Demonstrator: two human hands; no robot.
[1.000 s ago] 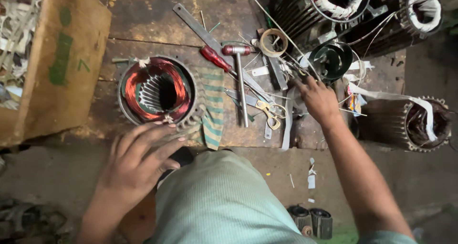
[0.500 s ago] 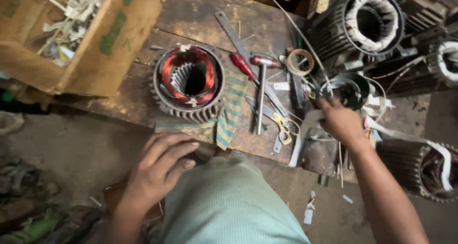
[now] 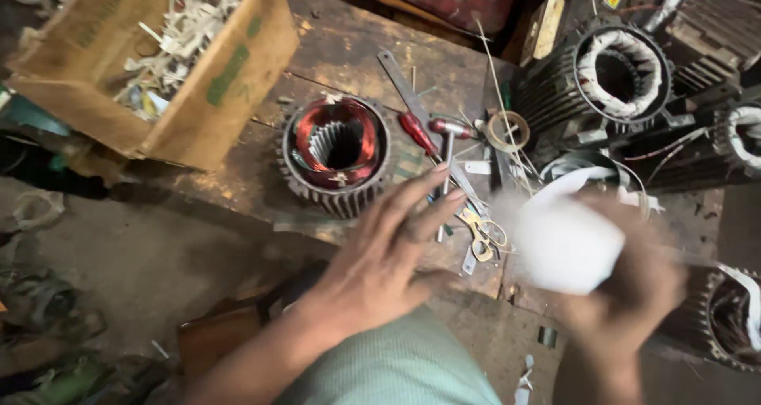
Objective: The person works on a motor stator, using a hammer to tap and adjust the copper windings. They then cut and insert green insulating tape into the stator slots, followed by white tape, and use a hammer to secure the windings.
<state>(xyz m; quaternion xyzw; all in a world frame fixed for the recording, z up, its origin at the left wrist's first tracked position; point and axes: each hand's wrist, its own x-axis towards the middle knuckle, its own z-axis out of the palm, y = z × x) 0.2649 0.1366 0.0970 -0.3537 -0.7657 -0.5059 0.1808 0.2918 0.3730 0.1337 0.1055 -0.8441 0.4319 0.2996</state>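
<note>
Cluttered wooden workbench (image 3: 333, 48), cardboard box (image 3: 158, 64) of scraps at its left corner. Left hand (image 3: 380, 254) spread, fingers extended, hovering above the bench edge near copper-wound stator (image 3: 337, 151) and yellow-handled scissors (image 3: 479, 231). Right hand (image 3: 634, 286), motion-blurred, grips a white sheet (image 3: 567, 242) in front of dark motor housings (image 3: 618, 80).

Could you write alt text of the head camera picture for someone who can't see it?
Seen from above, a person's blurred right hand lifts a white sheet while the open left hand hovers over a cluttered wooden workbench. On it sit a copper-wound motor stator, scissors, a red-handled screwdriver and a cardboard box.
</note>
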